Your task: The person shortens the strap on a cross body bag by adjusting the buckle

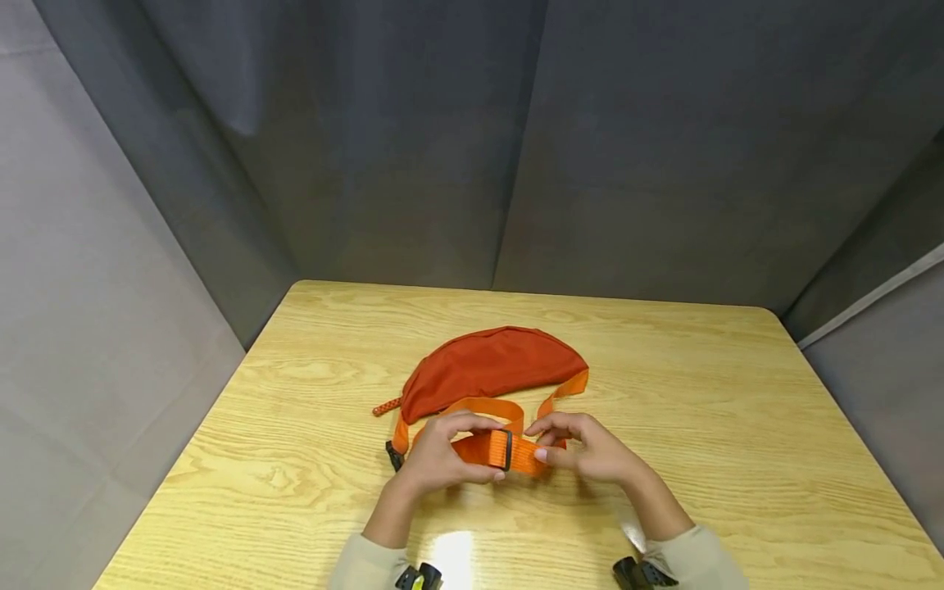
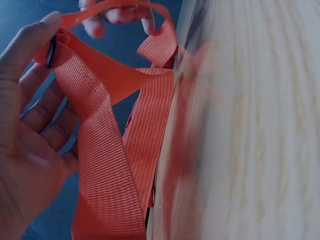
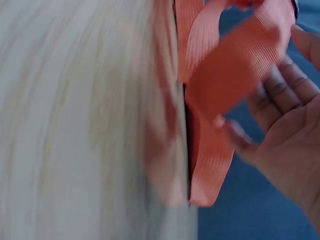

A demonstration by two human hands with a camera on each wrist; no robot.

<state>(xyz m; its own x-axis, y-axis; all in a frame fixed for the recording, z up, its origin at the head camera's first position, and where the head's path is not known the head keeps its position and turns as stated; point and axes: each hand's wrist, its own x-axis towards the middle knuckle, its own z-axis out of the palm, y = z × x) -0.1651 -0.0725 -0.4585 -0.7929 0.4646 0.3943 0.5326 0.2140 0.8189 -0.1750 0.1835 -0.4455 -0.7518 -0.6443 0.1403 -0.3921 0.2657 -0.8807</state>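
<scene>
A red waist bag (image 1: 497,365) lies flat on the wooden table, its orange webbing strap (image 1: 483,406) looped in front of it. My left hand (image 1: 442,459) pinches the strap at a black slider buckle (image 1: 507,451), thumb below and fingers above. In the left wrist view, a wide length of webbing (image 2: 107,165) hangs from that buckle (image 2: 51,51). My right hand (image 1: 583,447) is at the strap's other side, thumb tip touching the webbing. Its fingers (image 3: 277,90) are loosely bent behind the strap (image 3: 235,65) in the right wrist view.
A black buckle end (image 1: 394,456) lies left of my left hand on the table (image 1: 737,426). A patterned zipper pull (image 1: 387,407) sticks out from the bag's left end. Grey curtains (image 1: 413,147) stand behind the table, with pale panels (image 1: 96,328) at the sides.
</scene>
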